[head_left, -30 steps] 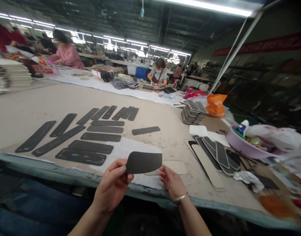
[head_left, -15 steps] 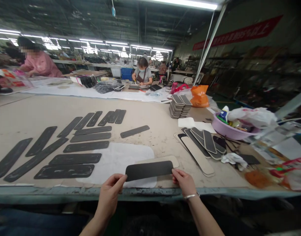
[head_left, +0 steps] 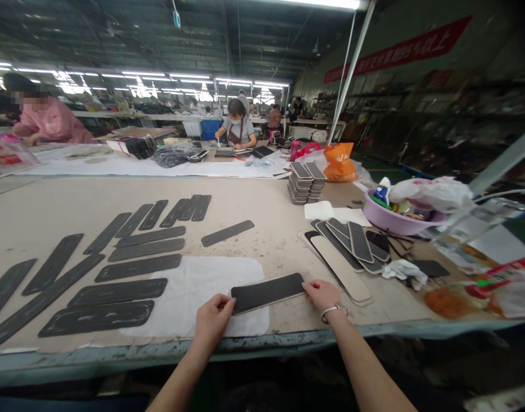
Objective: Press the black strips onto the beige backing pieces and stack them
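Between my hands is a long dark strip (head_left: 266,290) with rounded corners, lying over a pale backing piece whose edge shows along its border. My left hand (head_left: 216,316) pinches the strip's left end. The right end is pinched by my right hand (head_left: 324,294), which has a silver bangle at the wrist. Beneath is a white sheet (head_left: 202,286) on the table. To the left, several similar dark strips (head_left: 97,317) with glossy smears lie spread out; one lone strip (head_left: 228,233) rests farther up the table.
On the right lie an overlapping pile of strips (head_left: 343,274), a purple basin (head_left: 399,220) of supplies and a crumpled white cloth (head_left: 403,272). Stacked strips (head_left: 303,186) stand near an orange bag (head_left: 340,163). Two people (head_left: 239,129) work across the table.
The dark strip has come down onto the pale backing piece, which stuck out behind it before. Both hands have moved forward with it. The camera view has shifted slightly.
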`<action>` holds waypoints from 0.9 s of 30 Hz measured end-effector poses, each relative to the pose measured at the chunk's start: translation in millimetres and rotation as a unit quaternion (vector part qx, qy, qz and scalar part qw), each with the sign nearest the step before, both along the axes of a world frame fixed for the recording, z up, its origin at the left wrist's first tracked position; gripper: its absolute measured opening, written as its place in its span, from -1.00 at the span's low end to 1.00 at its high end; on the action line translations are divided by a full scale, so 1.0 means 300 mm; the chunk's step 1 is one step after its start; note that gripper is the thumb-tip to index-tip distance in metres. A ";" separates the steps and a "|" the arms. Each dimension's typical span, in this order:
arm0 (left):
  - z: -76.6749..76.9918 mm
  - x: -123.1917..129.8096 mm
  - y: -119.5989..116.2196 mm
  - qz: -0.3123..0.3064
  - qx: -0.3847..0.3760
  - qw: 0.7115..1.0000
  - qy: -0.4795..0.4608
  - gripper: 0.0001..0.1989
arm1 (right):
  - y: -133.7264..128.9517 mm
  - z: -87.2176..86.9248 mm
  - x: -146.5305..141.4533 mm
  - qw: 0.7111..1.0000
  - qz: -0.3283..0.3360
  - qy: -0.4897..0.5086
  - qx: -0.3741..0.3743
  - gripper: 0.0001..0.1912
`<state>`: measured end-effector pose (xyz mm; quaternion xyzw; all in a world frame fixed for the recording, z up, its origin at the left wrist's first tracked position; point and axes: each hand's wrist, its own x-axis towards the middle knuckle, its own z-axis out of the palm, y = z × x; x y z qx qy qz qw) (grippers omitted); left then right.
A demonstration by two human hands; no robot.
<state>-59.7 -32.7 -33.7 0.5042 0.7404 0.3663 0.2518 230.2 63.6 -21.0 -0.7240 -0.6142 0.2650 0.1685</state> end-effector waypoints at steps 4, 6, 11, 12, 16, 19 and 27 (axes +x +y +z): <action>-0.001 -0.013 0.012 -0.025 -0.051 0.996 0.066 -0.78 | 0.014 -0.003 -0.001 0.998 0.009 -0.039 -0.042 -0.64; 0.006 -0.014 0.020 -0.038 -0.085 0.990 0.103 -0.81 | 0.021 -0.004 0.000 0.996 0.013 -0.055 -0.063 -0.64; 0.014 -0.009 0.028 -0.048 -0.114 0.982 0.145 -0.83 | 0.039 -0.012 0.008 0.990 0.042 -0.093 -0.095 -0.61; 0.014 -0.008 0.028 -0.050 -0.118 0.980 0.155 -0.83 | 0.042 -0.015 0.010 0.989 0.050 -0.100 -0.100 -0.60; 0.014 -0.004 0.030 -0.058 -0.137 0.970 0.194 -0.82 | 0.053 -0.022 0.009 0.983 0.079 -0.126 -0.105 -0.59; 0.020 0.000 0.035 -0.070 -0.154 0.961 0.219 -0.80 | 0.055 -0.024 0.000 0.980 0.089 -0.148 -0.094 -0.59; 0.025 -0.003 0.053 -0.097 -0.163 0.949 0.253 -0.80 | 0.045 -0.028 -0.030 0.983 0.069 -0.160 -0.062 -0.60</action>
